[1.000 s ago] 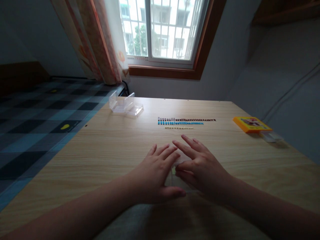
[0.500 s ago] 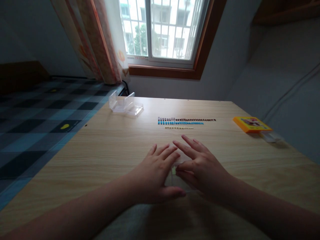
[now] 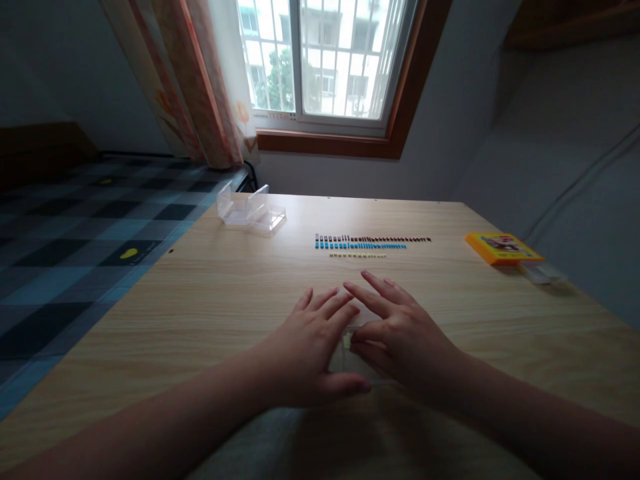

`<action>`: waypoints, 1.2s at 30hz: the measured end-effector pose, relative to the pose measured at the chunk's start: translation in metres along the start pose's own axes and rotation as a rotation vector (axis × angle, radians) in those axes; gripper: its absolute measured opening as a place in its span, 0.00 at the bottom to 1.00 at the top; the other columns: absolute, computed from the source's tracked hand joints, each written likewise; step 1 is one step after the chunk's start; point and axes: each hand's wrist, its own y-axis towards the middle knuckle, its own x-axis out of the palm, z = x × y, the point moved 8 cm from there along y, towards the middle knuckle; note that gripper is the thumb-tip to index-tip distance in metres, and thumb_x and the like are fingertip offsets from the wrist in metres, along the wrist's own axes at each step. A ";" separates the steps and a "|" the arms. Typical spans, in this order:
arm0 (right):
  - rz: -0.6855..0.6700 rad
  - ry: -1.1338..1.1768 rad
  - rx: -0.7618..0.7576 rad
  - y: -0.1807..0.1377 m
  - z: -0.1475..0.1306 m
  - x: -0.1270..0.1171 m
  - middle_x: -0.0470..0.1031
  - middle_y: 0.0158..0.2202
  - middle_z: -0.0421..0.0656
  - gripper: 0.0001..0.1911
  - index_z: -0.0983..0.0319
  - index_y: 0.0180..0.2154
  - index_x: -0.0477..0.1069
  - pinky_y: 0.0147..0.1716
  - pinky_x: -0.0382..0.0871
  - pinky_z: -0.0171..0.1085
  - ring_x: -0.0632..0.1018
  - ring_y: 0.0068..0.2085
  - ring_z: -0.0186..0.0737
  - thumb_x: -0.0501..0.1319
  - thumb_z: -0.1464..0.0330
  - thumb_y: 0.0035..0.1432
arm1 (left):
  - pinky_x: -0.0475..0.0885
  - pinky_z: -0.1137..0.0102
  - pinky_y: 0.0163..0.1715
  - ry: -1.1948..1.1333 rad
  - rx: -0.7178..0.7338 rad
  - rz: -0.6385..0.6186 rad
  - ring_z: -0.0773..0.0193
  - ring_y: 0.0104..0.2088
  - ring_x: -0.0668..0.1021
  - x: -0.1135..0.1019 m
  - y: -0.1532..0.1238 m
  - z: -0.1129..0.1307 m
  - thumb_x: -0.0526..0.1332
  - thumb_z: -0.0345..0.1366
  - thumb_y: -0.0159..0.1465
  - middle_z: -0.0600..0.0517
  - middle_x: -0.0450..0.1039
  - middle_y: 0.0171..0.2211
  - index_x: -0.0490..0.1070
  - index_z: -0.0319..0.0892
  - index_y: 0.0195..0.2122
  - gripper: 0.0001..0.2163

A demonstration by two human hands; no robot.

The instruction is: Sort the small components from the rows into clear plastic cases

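Note:
A clear plastic box lies on the table between my hands, largely covered by them. My left hand rests over its left side, palm down, fingers stretched and spread, thumb reaching along the near edge. My right hand comes in from the right with thumb and index finger pinched at a small yellow-green piece. Its other fingers point forward, apart. Beyond the hands are rows of tiny pieces: dark red-brown pieces at the back, blue pieces in the middle and a shorter row of pale yellow pieces in front.
Open clear plastic cases stand at the table's far left corner. An orange-yellow box lies near the right edge, with a clear plastic piece beside it. A checked bed adjoins the wooden table on the left.
Hardly anything differs. Both hands keep their pose over the clear box; the whole view has shifted very slightly.

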 end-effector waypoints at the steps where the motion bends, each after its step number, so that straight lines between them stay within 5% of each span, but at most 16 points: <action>1: 0.000 0.001 -0.002 0.000 0.000 0.000 0.67 0.67 0.45 0.05 0.55 0.31 0.82 0.62 0.61 0.67 0.62 0.70 0.63 0.70 0.72 0.57 | 0.48 0.34 0.67 0.002 0.000 0.000 0.36 0.70 0.59 0.000 0.000 0.000 0.67 0.60 0.59 0.37 0.58 0.70 0.61 0.42 0.67 0.41; 17: 0.036 -0.007 0.002 -0.002 0.002 -0.002 0.67 0.67 0.45 0.06 0.55 0.31 0.82 0.60 0.64 0.65 0.63 0.69 0.62 0.69 0.72 0.57 | 0.47 0.34 0.67 0.011 -0.010 -0.021 0.35 0.70 0.58 0.002 0.000 -0.001 0.66 0.61 0.59 0.35 0.56 0.70 0.60 0.39 0.68 0.43; 23: 0.262 0.041 -0.015 -0.006 0.006 -0.029 0.72 0.63 0.44 0.07 0.55 0.37 0.82 0.62 0.67 0.58 0.66 0.68 0.54 0.64 0.70 0.63 | 0.46 0.34 0.67 0.005 0.003 -0.004 0.35 0.70 0.58 0.002 0.000 -0.002 0.66 0.61 0.59 0.35 0.58 0.70 0.62 0.40 0.67 0.41; 28: 0.517 0.100 0.036 -0.011 0.042 -0.050 0.78 0.56 0.46 0.05 0.56 0.37 0.80 0.62 0.68 0.55 0.71 0.64 0.50 0.65 0.69 0.62 | 0.48 0.34 0.67 0.025 -0.014 -0.025 0.34 0.70 0.58 0.001 -0.001 -0.003 0.65 0.62 0.59 0.34 0.56 0.70 0.62 0.39 0.67 0.42; 36: 0.599 0.290 0.295 -0.007 0.126 -0.023 0.80 0.52 0.49 0.08 0.57 0.38 0.82 0.62 0.64 0.58 0.74 0.60 0.51 0.63 0.63 0.63 | 0.52 0.34 0.66 0.045 -0.027 -0.011 0.34 0.69 0.60 -0.003 -0.003 -0.001 0.66 0.61 0.59 0.34 0.54 0.71 0.62 0.41 0.67 0.42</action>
